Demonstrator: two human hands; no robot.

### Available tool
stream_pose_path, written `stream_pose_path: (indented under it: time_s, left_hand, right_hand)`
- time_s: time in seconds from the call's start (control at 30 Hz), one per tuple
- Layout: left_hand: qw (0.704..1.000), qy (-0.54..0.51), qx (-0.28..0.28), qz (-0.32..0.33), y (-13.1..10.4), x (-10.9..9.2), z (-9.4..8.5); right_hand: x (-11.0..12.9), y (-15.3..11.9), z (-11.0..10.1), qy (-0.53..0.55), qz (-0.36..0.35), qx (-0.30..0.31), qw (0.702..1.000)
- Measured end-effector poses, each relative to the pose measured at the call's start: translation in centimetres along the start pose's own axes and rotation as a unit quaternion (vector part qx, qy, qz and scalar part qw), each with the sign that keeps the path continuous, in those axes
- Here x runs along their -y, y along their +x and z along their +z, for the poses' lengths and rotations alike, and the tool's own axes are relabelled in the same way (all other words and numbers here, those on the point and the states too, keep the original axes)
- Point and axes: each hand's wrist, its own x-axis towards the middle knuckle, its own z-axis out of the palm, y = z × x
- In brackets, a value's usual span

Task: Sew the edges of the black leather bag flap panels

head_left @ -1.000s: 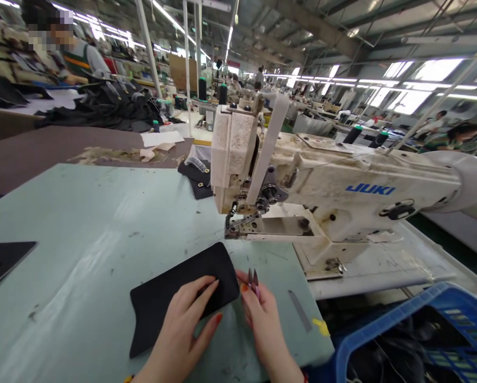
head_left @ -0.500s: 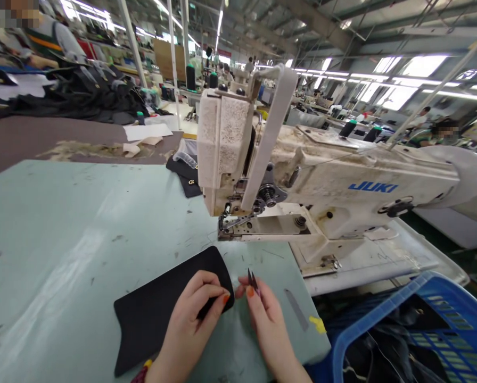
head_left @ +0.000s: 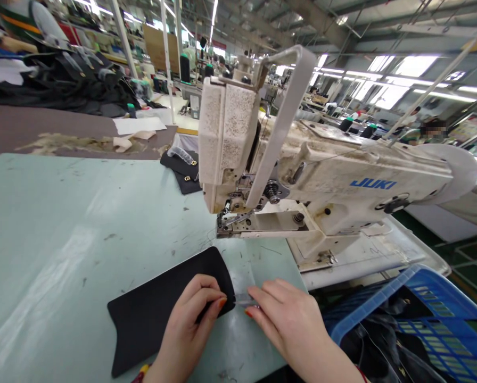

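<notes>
Left hand (head_left: 190, 324) pinches black panel (head_left: 158, 314) edge | right hand (head_left: 290, 319) palm-down, grip unclear, fingertips beside it

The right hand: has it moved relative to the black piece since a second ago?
Yes. The right hand has turned palm-down and come left to the rounded end of the black piece, beside the left hand's fingertips; the snips no longer show.
</notes>
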Motion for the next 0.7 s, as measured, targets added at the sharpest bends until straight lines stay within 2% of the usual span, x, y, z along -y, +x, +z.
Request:
stream_pose_path:
  time_s: [0.3, 0.37, 0.43, 0.5, 0.6, 0.7]
  left_hand:
    - [1.000, -0.001, 0.001, 0.009, 0.1, -0.2, -0.2]
    - [1.000, -0.002, 0.008, 0.008, 0.0, 0.1, -0.2]
    - [1.000, -0.006, 0.010, -0.001, 0.1, 0.3, -0.2]
    - [1.000, -0.010, -0.004, -0.016, 0.3, 0.4, -0.2]
    - [0.999, -0.008, -0.038, -0.023, 0.4, 0.1, -0.3]
    - [0.998, 0.009, -0.060, -0.007, -1.1, -0.5, -0.5]
  right_hand:
    - [0.1, 1.2, 0.4, -0.056, -0.007, 0.015, 0.998]
    - [-0.1, 1.0, 0.2, -0.021, 0.004, 0.012, 1.000]
    - [-0.5, 0.6, 0.6, 0.063, 0.059, 0.008, 0.996]
    - [-0.7, 0.1, 1.8, 0.190, 0.148, 0.002, 0.971]
    - [-0.3, -0.5, 4.6, 0.365, 0.242, -0.006, 0.899]
    - [1.0, -0.2, 6.6, 0.421, 0.301, -0.001, 0.856]
